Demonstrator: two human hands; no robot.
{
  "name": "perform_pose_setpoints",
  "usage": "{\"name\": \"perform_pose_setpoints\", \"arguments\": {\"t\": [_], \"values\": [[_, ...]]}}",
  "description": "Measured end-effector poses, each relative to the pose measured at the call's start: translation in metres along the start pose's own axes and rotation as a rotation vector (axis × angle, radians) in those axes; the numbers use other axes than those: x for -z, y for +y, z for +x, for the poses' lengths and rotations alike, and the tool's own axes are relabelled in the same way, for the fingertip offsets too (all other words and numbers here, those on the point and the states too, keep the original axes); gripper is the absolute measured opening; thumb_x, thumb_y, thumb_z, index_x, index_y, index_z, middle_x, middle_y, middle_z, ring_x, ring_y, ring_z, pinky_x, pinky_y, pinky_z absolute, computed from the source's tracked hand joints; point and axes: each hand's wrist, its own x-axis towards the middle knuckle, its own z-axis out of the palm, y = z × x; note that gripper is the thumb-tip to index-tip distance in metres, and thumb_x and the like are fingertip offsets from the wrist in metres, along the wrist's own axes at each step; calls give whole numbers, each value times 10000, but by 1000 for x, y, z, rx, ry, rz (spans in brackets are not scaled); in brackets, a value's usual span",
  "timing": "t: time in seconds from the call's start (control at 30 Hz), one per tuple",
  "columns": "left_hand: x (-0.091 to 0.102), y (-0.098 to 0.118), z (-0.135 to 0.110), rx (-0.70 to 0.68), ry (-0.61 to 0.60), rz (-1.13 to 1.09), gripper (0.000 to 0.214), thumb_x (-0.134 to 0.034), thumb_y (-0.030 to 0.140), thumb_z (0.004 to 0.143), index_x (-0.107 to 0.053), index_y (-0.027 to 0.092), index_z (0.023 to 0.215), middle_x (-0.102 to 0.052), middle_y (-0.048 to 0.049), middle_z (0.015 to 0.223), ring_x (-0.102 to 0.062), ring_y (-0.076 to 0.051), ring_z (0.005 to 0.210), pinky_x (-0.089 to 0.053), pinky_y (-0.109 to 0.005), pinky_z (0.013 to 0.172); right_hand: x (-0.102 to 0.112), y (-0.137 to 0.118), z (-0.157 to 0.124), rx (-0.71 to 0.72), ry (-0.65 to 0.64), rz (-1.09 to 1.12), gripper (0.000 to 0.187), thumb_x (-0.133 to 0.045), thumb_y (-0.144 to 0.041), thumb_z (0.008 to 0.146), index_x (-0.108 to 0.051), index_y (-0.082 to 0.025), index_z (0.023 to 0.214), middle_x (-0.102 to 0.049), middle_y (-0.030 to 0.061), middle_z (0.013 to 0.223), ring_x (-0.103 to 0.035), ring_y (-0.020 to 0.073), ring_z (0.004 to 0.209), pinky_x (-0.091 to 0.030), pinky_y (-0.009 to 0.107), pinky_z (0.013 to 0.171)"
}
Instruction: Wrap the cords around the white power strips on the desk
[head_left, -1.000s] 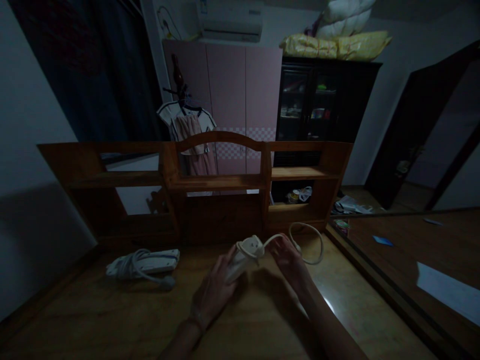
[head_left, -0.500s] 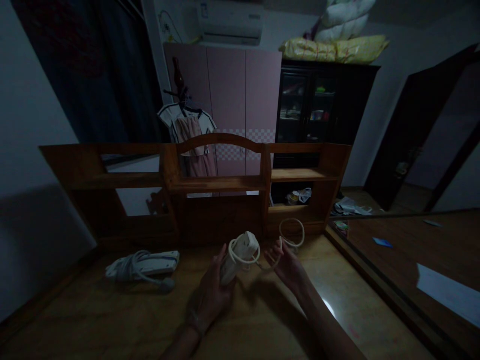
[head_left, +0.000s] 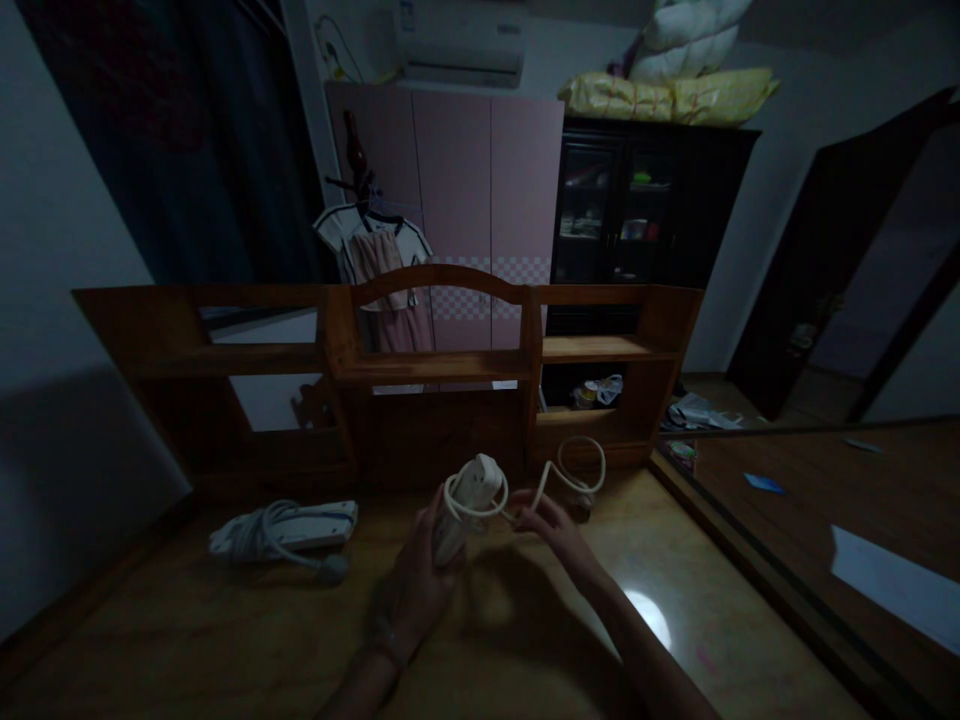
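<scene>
My left hand (head_left: 421, 565) is closed around a white power strip (head_left: 469, 495), which it holds tilted above the desk. Part of the strip's white cord (head_left: 478, 512) loops around its upper end. To the right, my right hand (head_left: 556, 535) pinches the cord close to the strip. Beyond those fingers the loose cord (head_left: 600, 455) curves in a loop, with its dark-looking plug end (head_left: 583, 503) hanging low near the desk. A second power strip (head_left: 315, 525), wrapped in its own grey cord (head_left: 262, 535), lies on the desk to the left, its plug (head_left: 333, 569) toward me.
A wooden shelf unit (head_left: 435, 370) stands along the back of the desk (head_left: 247, 650). Past the desk's right edge is a lower brown surface (head_left: 795, 480) with a white sheet (head_left: 892, 575) and a blue card (head_left: 763, 483). A wall rises at the left.
My left hand and the power strip have shifted slightly left. My right hand has moved left and down along the cord, closer to the strip; the free cord now bends up beyond it.
</scene>
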Motion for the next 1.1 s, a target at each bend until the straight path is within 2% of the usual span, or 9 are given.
{"name": "perform_pose_setpoints", "arguments": {"t": [0.1, 0.23, 0.4, 0.57, 0.67, 0.77, 0.9, 1.1], "values": [[-1, -2, 0, 2, -4, -11, 698, -512, 149, 827, -203, 259, 1444, -385, -89, 1413, -409, -226, 1276, -378, -391, 1028, -7, 8, -6, -75, -129, -51, 362, -696, -396, 757, -642, -211, 1063, -660, 47, 927, -612, 177, 768, -466, 322, 734], [2, -4, -1, -46, -60, 3, 698, -532, 183, 823, -216, 270, 1440, -389, -87, 1403, -416, -242, 1265, -397, -401, 1008, -14, 14, -7, -130, -184, 94, 426, -499, -535, 862, -636, -188, 1066, -664, 72, 910, -620, 183, 770, -478, 337, 720], [5, -4, -4, -126, -203, 68, 746, -546, 187, 807, -187, 326, 1446, -410, -83, 1335, -495, -245, 1159, -455, -388, 923, -12, 12, 2, -123, -64, 275, 464, -498, -592, 836, -652, -217, 1061, -653, 68, 1046, -573, 214, 988, -450, 355, 814], [1, -2, -6, -306, -331, 208, 761, -551, 158, 786, -217, 385, 1432, -408, -69, 1295, -506, -250, 1107, -462, -391, 901, -2, 8, 8, -38, 21, 340, 399, -525, -548, 843, -656, -223, 1034, -663, 39, 1040, -587, 193, 943, -413, 319, 855], [-1, 2, -5, -321, -380, 258, 773, -553, 145, 776, -225, 399, 1428, -417, -64, 1280, -507, -248, 1094, -449, -403, 924, 5, 0, 7, 8, 69, 367, 303, -522, -474, 870, -656, -230, 990, -651, 34, 1090, -586, 183, 944, -415, 310, 848], [-1, 7, -3, -246, -359, 284, 798, -539, 108, 764, -214, 408, 1428, -428, -53, 1273, -513, -240, 1082, -455, -383, 910, 12, -7, 8, 20, 68, 415, 313, -485, -471, 890, -662, -221, 956, -643, 49, 1116, -572, 196, 1004, -409, 335, 886], [0, 9, -2, -95, -262, 294, 797, -511, 93, 769, -195, 393, 1436, -454, -35, 1248, -541, -215, 1032, -475, -328, 846, 17, -8, 11, 37, 48, 458, 393, -442, -518, 897, -639, -221, 1065, -639, 68, 1128, -553, 205, 1072, -372, 372, 971], [-1, 2, 2, 67, -57, 235, 744, -508, 136, 789, -215, 344, 1440, -486, -45, 1201, -558, -196, 976, -485, -294, 790, 18, -2, 12, -121, -26, 590, 608, -397, -712, 807, -643, -214, 1053, -613, 89, 1181, -581, 248, 1069, -375, 437, 985]]}}
